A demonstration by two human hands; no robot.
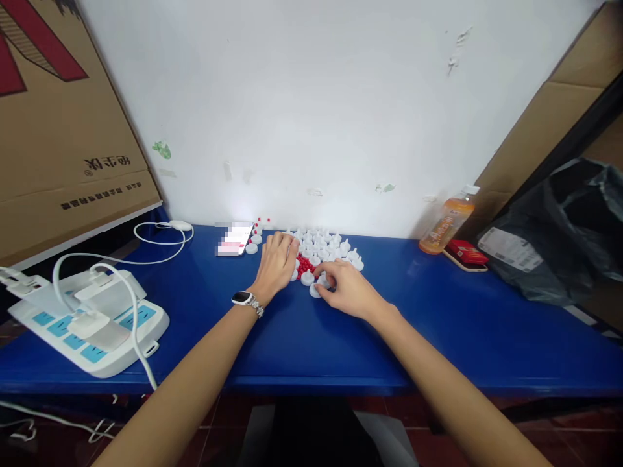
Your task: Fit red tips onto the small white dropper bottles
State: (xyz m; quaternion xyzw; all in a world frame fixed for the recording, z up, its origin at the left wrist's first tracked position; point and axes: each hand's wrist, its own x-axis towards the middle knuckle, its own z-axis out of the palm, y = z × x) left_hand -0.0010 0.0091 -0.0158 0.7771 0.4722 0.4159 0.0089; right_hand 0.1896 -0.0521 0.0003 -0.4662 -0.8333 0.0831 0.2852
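Observation:
My left hand (277,264), with a watch and bracelet on the wrist, is curled at the left edge of a cluster of white nozzle caps (321,243). Its fingers are bent and close together, and their tips and whatever they may hold are hidden. Between the hands lies a small heap of red tips (304,264). My right hand (351,288) pinches a white nozzle cap (323,280) between thumb and fingers at the near side of the cluster. Another white cap (315,291) sits just under the thumb, and one more (307,278) stands upright to its left.
Red-tipped white caps (256,239) stand beside a phone (236,239) at the wall. A power strip (146,327) with cables takes up the left of the blue table (311,350). An orange drink bottle (448,220), a red box (466,251) and a dark plastic bag (535,240) are on the right.

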